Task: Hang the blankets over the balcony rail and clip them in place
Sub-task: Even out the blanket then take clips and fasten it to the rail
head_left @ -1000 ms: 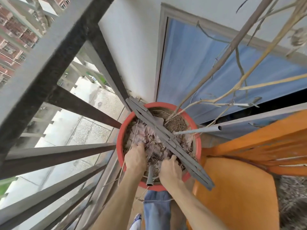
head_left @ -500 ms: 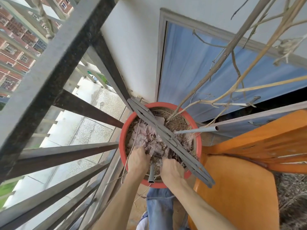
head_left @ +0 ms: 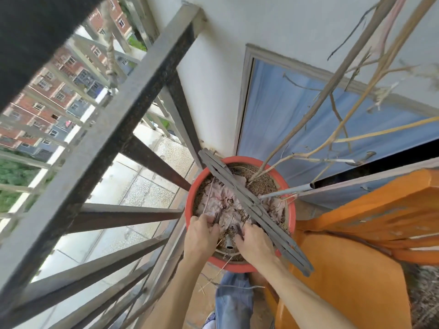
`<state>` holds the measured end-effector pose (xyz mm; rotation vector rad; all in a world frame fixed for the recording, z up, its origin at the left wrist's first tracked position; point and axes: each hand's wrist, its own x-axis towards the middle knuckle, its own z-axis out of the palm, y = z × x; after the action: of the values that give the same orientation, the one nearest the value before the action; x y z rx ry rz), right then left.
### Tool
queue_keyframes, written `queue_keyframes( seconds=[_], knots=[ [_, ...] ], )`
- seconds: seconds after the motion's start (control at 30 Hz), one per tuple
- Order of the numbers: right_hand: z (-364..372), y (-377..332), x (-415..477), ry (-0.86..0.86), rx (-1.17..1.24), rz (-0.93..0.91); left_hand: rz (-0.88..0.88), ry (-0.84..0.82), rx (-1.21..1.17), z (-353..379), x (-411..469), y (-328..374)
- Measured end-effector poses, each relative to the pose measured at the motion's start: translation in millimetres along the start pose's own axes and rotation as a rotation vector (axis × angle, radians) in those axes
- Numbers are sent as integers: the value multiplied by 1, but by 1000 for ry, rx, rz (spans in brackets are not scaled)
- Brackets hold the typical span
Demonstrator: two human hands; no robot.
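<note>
Lower centre of the frame: we reach both bare forearms down into the round red plastic flowerpot [head_left: 291,210]. Our left hand [head_left: 200,233] and right hand [head_left: 255,239] each close their grip on the crumpled pale pink cloth [head_left: 225,205] lying on the soil, under a grey slatted folding rack [head_left: 251,207]. The dark metal balcony rail [head_left: 114,129] fills the left.

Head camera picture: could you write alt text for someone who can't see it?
Seen from above, a person's left hand and right hand reach into a round red plastic flowerpot holding dry soil and crumpled pale cloth. A grey slatted bar lies across the pot, beside a dark metal balcony railing and an orange wooden chair.
</note>
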<state>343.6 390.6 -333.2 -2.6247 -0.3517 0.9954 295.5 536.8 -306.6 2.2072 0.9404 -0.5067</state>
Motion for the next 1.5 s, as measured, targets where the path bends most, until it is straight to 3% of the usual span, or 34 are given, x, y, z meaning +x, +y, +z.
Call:
queue_keyframes(
  seconds=[0.17, 0.33, 0.73, 1.1, 1.5],
  knots=[
    [-37, 21, -66, 49, 261, -31, -71, 153, -249, -54, -54, 40],
    [-89, 24, -136, -20, 401, -169, -67, 363, -389, -97, -148, 71],
    [-170, 31, -342, -54, 725, -626, -79, 628, -828, -50, -416, 73],
    [-179, -23, -503, -333, 946, -951, -46, 893, -904, -68, -590, 35],
    [-150, -93, -668, -452, 1206, -1183, 167, 1139, -823, -70, -770, -29]
  ],
)
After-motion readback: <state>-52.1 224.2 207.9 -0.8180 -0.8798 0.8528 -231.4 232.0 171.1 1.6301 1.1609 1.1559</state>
